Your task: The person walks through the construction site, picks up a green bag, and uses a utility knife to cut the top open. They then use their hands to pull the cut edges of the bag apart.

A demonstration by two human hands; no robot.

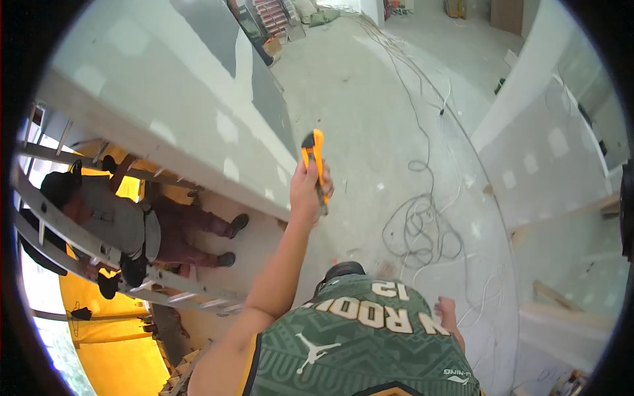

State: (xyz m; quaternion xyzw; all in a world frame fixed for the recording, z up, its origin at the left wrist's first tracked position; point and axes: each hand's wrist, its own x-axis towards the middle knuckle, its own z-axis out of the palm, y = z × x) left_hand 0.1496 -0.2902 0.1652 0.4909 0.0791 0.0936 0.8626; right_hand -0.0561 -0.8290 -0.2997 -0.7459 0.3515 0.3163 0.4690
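My left hand (310, 188) is stretched forward, its fingers wrapped round a yellow and black utility knife (317, 155). The knife is roughly upright in the view, with its black and yellow end above my fingers; whether a blade is out I cannot tell. Low on the right, beside the green jersey (370, 330) on my body, only part of my right hand (446, 311) shows, and its fingers are too hidden to judge. Beyond the knife lies the dusty grey floor (350, 99).
On the left, another person (125, 218) is by a metal ladder (72, 231), behind a partition wall (165, 105). Tangled cables (426, 231) lie on the floor to the right. Patched wall panels (548, 152) stand at the right, and stacked materials (274, 16) at the far end.
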